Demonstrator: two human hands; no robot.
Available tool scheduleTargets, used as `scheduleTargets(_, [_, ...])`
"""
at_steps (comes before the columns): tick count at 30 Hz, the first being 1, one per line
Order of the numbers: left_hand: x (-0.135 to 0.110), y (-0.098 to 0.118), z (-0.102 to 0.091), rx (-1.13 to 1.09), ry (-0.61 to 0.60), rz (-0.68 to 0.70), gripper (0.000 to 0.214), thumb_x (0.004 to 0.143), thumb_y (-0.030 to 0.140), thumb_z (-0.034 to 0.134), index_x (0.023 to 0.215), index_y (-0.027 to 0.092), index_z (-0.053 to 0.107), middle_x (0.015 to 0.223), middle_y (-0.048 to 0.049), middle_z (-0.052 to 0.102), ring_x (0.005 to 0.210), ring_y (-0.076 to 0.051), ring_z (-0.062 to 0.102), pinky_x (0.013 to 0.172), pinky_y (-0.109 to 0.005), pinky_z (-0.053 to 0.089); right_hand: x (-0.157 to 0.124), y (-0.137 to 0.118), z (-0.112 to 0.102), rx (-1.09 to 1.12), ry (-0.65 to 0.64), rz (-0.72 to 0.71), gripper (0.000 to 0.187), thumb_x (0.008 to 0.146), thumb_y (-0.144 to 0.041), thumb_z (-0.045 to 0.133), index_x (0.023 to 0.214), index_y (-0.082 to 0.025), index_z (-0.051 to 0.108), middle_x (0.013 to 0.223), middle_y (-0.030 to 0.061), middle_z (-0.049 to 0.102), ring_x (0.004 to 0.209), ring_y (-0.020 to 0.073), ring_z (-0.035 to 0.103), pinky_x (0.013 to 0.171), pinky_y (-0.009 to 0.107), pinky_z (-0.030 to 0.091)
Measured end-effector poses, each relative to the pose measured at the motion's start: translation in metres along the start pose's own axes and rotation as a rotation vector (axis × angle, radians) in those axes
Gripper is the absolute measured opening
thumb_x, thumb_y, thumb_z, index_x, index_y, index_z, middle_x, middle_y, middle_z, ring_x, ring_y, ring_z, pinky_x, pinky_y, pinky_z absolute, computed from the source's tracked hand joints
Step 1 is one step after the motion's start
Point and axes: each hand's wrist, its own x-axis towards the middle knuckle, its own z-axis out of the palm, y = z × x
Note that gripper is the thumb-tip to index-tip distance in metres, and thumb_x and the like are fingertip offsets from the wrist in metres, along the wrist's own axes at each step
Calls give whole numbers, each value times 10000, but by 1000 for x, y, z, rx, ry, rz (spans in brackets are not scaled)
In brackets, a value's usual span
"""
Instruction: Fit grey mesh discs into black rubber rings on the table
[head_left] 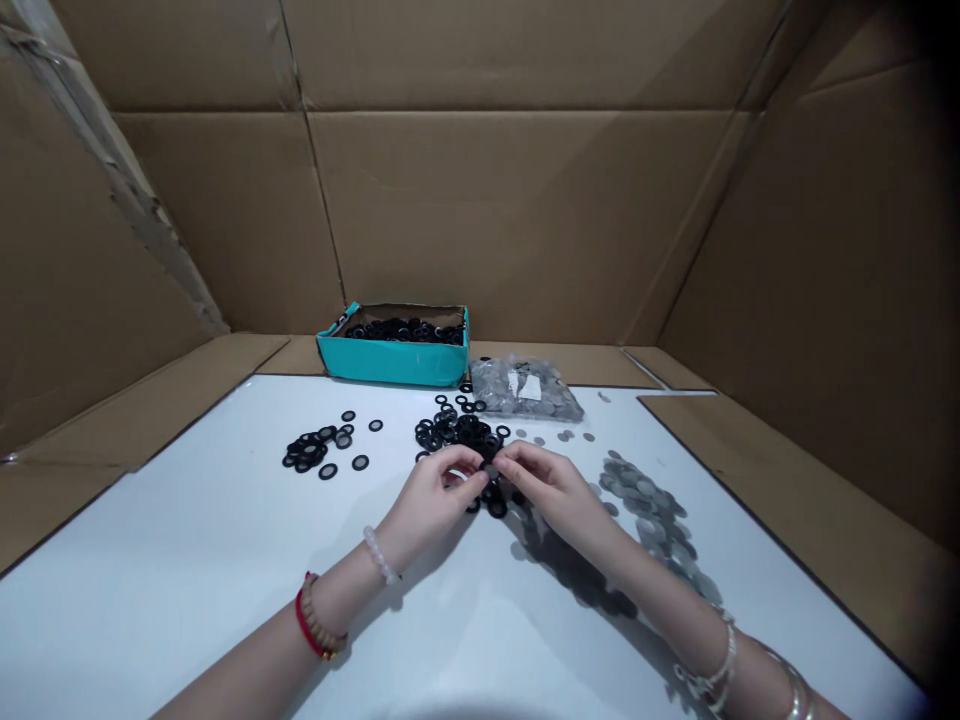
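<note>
Item, left hand (439, 495): fingertips and thumb pinched on a small round piece (491, 471), grey-faced and dark-edged as far as I can make out; the fingers hide part of it.
Item, right hand (551, 487): thumb and forefinger brought together at the same piece, gripping its opposite side. From my remote seat I see the piece between both hands, above the near end of the black rings.
Item, black rings (454, 428): one loose pile at mid-table, just beyond the fingers, strays around it.
Item, grey-centred rings (328, 471): a cluster to the left of the pile, several lying singly, each black with a grey middle.
Item, grey discs (652, 505): a long heap to the right, overlapping, with a few scattered near the bag; more lie in the shadow under the right forearm.
Item, teal box (397, 364): open-topped, at the far edge, holding many more black rings.
Item, clear plastic bag (525, 390): just right of the box, full of grey discs, white label on top.
Item, table (225, 600): white, carrying the above.
Item, cardboard panels (525, 200): brown, creased, standing behind and at both sides.
Item, bracelets (381, 556): worn on both arms.
</note>
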Motion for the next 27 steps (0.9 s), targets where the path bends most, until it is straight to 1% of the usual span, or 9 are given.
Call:
scheduleTargets(4, [-2, 3, 3, -42, -21, 18, 136, 754, 281, 549, 791, 151, 566, 784, -36, 579, 730, -146, 524, 646, -238, 423, -1, 3, 2, 60, -45, 21, 231, 857, -368, 470, 752, -185, 564, 672, -17, 503, 629, 120, 474, 570, 219, 369])
scheduleTargets(7, [-1, 4, 2, -67, -19, -16, 145, 741, 283, 568, 772, 142, 559, 758, -34, 573, 706, -141, 518, 635, -240, 414, -1, 4, 3, 108, -58, 32, 230, 854, -367, 476, 747, -182, 561, 658, -20, 494, 621, 116, 471, 564, 217, 370])
scheduleTargets(10, [0, 2, 0, -90, -10, -61, 142, 729, 277, 581, 753, 138, 563, 726, -32, 578, 691, -144, 520, 636, -248, 410, 0, 4, 3, 167, -94, 44, 170, 825, -352, 527, 788, -188, 556, 708, -13, 516, 656, 122, 495, 592, 220, 394])
scheduleTargets(12, [1, 0, -1, -89, -12, -66, 138, 732, 275, 575, 759, 140, 571, 725, -31, 585, 695, -148, 524, 639, -250, 408, 1, 4, 3, 199, -106, 43, 135, 801, -328, 563, 804, -193, 555, 750, -7, 531, 696, 128, 517, 631, 224, 415])
scheduleTargets(16, [0, 0, 0, 20, 16, -22, 113, 745, 258, 553, 753, 147, 576, 727, -34, 595, 694, -154, 525, 630, -251, 404, -1, 3, 5, 179, -44, 26, 109, 798, -286, 564, 748, -190, 554, 758, 5, 554, 726, 139, 538, 666, 236, 431])
scheduleTargets(19, [-2, 2, 1, 122, 55, -2, 99, 749, 242, 545, 739, 149, 579, 728, -41, 608, 706, -166, 535, 644, -259, 405, -4, 2, 8, 122, 14, -1, 104, 812, -269, 541, 752, -186, 560, 745, 12, 572, 719, 146, 550, 659, 243, 434])
scheduleTargets(21, [-3, 4, 1, 150, 68, -3, 101, 750, 241, 542, 732, 149, 582, 722, -43, 611, 703, -169, 540, 648, -263, 407, -6, 1, 9, 75, 60, -25, 107, 814, -265, 532, 753, -183, 562, 743, 16, 578, 719, 150, 556, 657, 248, 436])
scheduleTargets(24, [-3, 4, 1, 138, 78, -2, 103, 744, 242, 551, 735, 145, 585, 725, -43, 611, 703, -166, 541, 651, -263, 409, -6, 0, 9, 37, 112, -45, 113, 804, -270, 543, 741, -180, 567, 744, 19, 583, 715, 153, 560, 657, 252, 436])
scheduleTargets(27, [-3, 1, 3, 33, 98, -13, 110, 742, 247, 559, 753, 139, 578, 728, -36, 594, 695, -153, 533, 634, -253, 411, -5, 2, 10, 66, 94, -6, 137, 797, -299, 558, 732, -178, 567, 723, 15, 584, 691, 148, 557, 630, 246, 431])
